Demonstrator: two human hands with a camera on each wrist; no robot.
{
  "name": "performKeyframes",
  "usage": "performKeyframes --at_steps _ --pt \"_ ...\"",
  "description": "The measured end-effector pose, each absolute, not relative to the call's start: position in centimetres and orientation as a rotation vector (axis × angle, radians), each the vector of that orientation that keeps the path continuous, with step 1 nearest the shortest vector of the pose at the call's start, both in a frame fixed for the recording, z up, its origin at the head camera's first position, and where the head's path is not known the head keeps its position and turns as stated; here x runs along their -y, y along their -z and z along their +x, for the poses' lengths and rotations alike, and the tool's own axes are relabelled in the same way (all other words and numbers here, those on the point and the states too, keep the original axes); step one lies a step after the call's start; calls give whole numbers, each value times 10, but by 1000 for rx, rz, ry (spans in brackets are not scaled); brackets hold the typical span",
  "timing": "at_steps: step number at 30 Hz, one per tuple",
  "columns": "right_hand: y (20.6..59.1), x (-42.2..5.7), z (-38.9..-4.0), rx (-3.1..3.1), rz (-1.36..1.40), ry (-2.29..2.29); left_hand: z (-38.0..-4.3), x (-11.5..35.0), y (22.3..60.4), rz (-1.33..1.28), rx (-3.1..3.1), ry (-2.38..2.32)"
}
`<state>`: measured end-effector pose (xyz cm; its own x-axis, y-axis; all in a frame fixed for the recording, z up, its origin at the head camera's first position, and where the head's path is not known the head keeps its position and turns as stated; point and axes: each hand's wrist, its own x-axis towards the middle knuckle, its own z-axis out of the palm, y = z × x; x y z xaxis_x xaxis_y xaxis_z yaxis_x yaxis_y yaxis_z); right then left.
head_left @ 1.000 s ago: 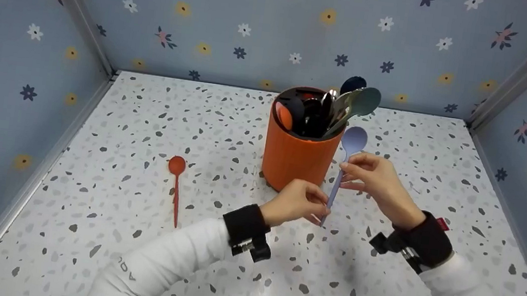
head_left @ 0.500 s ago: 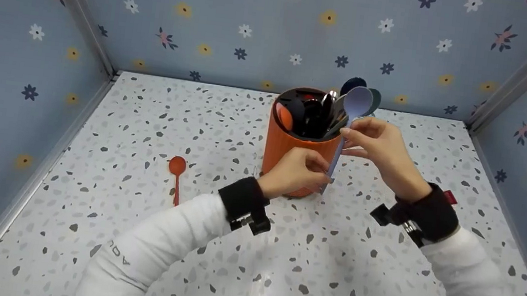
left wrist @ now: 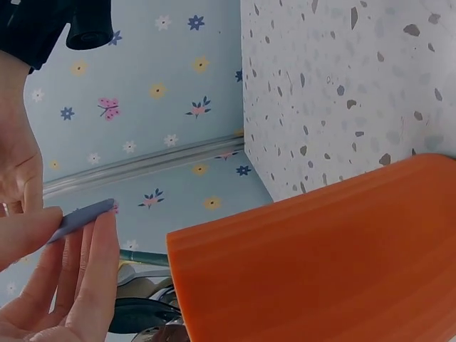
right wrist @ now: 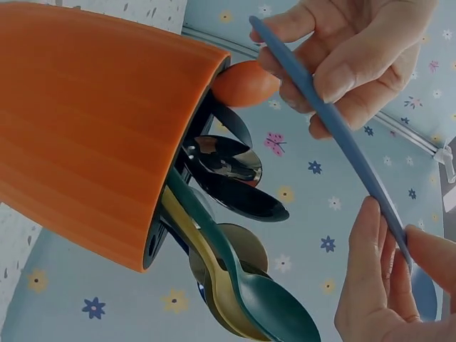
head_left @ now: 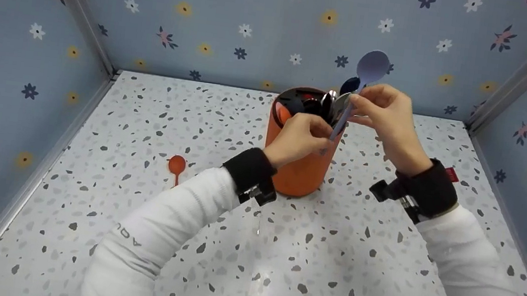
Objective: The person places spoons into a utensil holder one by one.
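A lavender spoon [head_left: 373, 67] is held up at a tilt, bowl uppermost, by both hands. My left hand [head_left: 297, 139] pinches it near the handle's lower end, in front of the orange utensil holder [head_left: 297, 177]. Higher up, just under the bowl, the right hand [head_left: 390, 118] grips the handle between thumb and fingers. In the right wrist view, the spoon's handle [right wrist: 335, 125] runs from one hand to the other, beside the holder's mouth. Inside the holder stand several utensils, among them a green spoon [right wrist: 278, 303] and a black spoon [right wrist: 246, 196].
A red spoon [head_left: 177, 164] lies on the speckled tabletop [head_left: 207, 282] to the left, its handle partly covered by the left sleeve [head_left: 174, 222]. Flower-patterned panels [head_left: 210, 10] stand at the back and both sides.
Both hands have raised the lavender spoon from beside the holder to the level of its rim. The left sleeve now covers part of the red spoon's handle.
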<state>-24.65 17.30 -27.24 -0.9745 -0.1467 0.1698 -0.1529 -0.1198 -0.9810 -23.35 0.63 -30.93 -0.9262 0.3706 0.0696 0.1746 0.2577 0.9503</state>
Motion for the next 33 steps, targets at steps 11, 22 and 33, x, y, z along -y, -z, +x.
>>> performKeyframes --at_steps 11,22,33 --pt "274 -167 -264 1917 383 -2258 -258 -9 301 499 -2554 -1612" --pt "284 -161 -268 2036 403 -1963 -269 -16 309 434 -2647 -1552" --pt "285 -156 -250 2148 386 -1747 -265 -13 314 494 -2685 -1576"
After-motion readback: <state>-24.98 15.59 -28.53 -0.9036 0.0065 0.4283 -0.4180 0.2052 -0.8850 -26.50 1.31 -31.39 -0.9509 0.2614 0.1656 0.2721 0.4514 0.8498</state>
